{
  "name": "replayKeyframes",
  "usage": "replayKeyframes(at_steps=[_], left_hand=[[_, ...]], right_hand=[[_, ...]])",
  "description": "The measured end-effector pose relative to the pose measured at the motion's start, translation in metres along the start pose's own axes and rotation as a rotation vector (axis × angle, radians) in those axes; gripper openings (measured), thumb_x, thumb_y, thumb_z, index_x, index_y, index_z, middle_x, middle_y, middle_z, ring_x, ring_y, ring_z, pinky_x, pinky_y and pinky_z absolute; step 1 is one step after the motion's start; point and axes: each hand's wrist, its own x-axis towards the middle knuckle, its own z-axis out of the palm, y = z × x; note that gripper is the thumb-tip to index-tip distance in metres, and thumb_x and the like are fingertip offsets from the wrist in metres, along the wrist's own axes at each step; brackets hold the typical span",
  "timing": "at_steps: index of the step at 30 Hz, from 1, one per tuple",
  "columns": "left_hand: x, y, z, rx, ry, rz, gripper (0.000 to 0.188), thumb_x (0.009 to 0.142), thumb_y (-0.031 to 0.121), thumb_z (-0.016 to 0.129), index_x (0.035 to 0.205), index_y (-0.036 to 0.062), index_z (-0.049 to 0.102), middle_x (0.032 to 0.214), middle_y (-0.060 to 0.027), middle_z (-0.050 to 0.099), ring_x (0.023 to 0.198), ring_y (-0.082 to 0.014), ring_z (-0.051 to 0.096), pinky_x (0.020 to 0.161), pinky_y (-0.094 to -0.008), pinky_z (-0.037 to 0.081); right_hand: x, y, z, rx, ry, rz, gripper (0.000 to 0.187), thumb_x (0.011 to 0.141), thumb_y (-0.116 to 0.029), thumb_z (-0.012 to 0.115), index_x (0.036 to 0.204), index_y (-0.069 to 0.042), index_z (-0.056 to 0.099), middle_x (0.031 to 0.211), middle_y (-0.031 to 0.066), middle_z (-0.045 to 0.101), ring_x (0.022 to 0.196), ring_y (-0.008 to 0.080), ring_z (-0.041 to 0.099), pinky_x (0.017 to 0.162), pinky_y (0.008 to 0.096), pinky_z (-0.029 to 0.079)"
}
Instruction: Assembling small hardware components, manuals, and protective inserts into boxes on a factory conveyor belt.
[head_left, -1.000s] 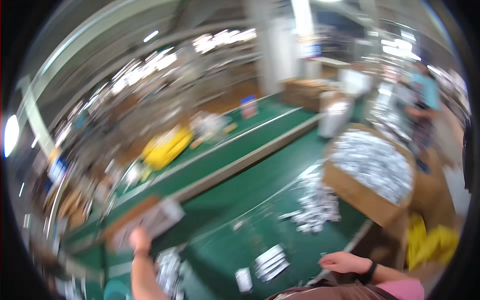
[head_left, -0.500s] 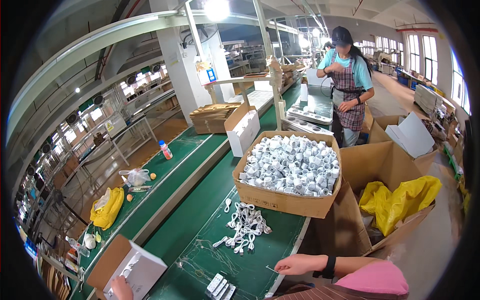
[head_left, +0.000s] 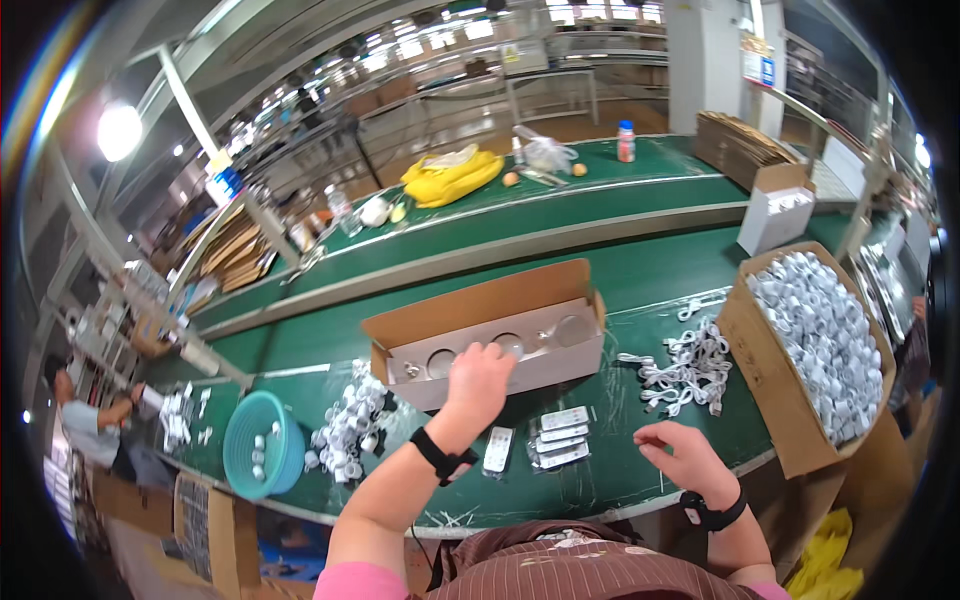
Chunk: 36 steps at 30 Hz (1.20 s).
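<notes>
Fine print shows on the faces of the stacked white packets (head_left: 562,438) and the single white packet (head_left: 497,450) left of them, too small to read.

The person's left hand (head_left: 480,380) reaches over the near wall of a long open box (head_left: 555,368), fingers at its inside; whether its grip is apart or closed on anything cannot be told. The right hand (head_left: 688,458) is loosely curled above the near edge of the green surface (head_left: 640,262), right of the packets; whether its grip holds anything cannot be told.

The long box sits mid-surface, beyond the packets, its brown-lined lid raised at the far side, with round greyish shapes inside. To the right, past a pile of white cables (head_left: 690,370), a cardboard carton (head_left: 775,400) brims with white cylindrical fittings (head_left: 820,340). At left, beside a heap of white pieces (head_left: 350,425), a tilted teal basin (head_left: 295,470) holds a few small white pieces (head_left: 259,457).
</notes>
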Motion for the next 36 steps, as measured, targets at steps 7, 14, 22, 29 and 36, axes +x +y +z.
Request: replayKeyframes(at_steps=[7,14,22,29,36], left_hand=[[-0.049,0.008,-0.037,-0.135,0.057,-0.112,0.033,0.079,0.005,0.064,0.112,0.0111,0.065,0.096,-0.0094,0.061,0.092,-0.0318,0.057,0.082,-0.0432,0.048],[-0.203,-0.075,-0.043,0.027,0.205,-0.750,0.057,0.080,0.022,0.074,0.131,0.0047,0.055,0.127,-0.0202,0.055,0.118,-0.0389,0.051,0.101,-0.0501,0.041],[-0.227,-0.139,-0.013,0.076,-0.174,-1.075,0.088,0.074,0.053,0.078,0.148,0.0186,0.044,0.151,-0.0192,0.040,0.138,-0.0418,0.035,0.105,-0.0648,0.034],[-0.236,-0.133,0.020,0.294,-0.011,-0.655,0.052,0.065,0.025,0.081,0.113,0.0162,0.063,0.105,-0.0093,0.059,0.098,-0.0317,0.056,0.075,-0.0459,0.044],[-0.222,-0.137,0.017,-0.090,0.079,-0.753,0.045,0.068,0.017,0.080,0.110,0.0123,0.066,0.104,-0.0142,0.061,0.097,-0.0335,0.062,0.084,-0.0431,0.052]], right_hand=[[0.090,-0.039,0.030,-0.120,0.003,-0.350,0.028,0.083,-0.002,0.067,0.111,-0.002,0.065,0.102,0.0142,0.066,0.094,0.0308,0.065,0.082,0.0359,0.052],[0.075,-0.003,0.046,-0.103,-0.228,-0.056,0.025,0.083,-0.002,0.067,0.107,0.002,0.067,0.097,0.0141,0.070,0.090,0.0257,0.069,0.078,0.0338,0.054],[0.065,-0.010,0.096,0.085,-0.333,0.080,0.021,0.086,-0.001,0.066,0.106,0.004,0.067,0.096,0.0128,0.072,0.088,0.0201,0.069,0.079,0.0306,0.053],[0.053,-0.003,0.104,0.091,-0.323,0.186,0.019,0.085,-0.002,0.067,0.102,0.005,0.068,0.092,0.0127,0.072,0.085,0.0179,0.068,0.079,0.0295,0.053],[0.050,0.009,0.102,0.149,-0.316,0.220,0.019,0.085,-0.001,0.066,0.103,0.005,0.068,0.092,0.0124,0.072,0.085,0.0167,0.069,0.079,0.0289,0.053]])
